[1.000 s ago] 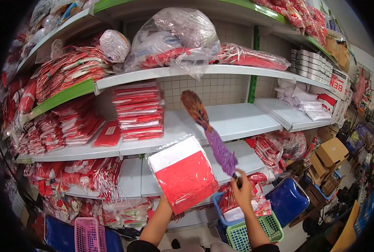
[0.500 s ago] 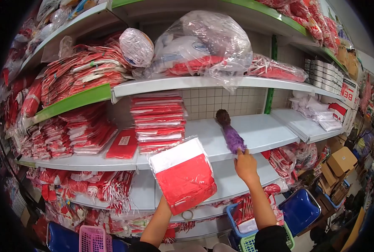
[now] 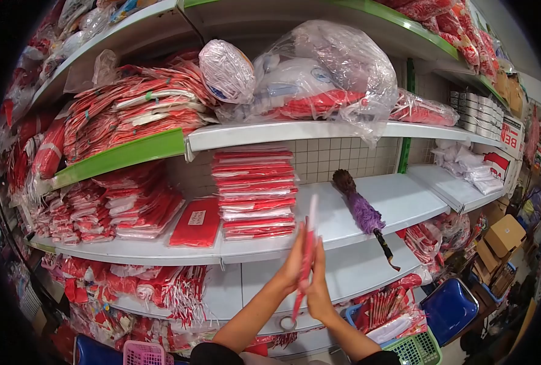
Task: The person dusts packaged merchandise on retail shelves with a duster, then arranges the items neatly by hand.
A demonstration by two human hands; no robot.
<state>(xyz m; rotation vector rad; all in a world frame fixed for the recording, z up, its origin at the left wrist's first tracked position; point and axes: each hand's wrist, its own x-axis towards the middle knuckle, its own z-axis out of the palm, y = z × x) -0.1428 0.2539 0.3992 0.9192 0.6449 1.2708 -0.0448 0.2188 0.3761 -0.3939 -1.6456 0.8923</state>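
Between my two hands a red and white packet in clear plastic stands on edge, seen nearly side-on. My left hand holds it from the left. The palm side of my right hand presses against its right face. Behind the hands, a tall stack of red and white packets sits on the middle shelf. A duster with purple fluff and a dark handle lies on that shelf to the right, apart from both hands.
A red packet with a label lies left of the stack. Large plastic bags fill the shelf above. Below are a pink basket, a green basket and a blue chair. Cardboard boxes stand at the right.
My right hand has let go of the duster and moved left onto the packet. The packet has turned from face-on to edge-on. The duster's handle now shows on the shelf.
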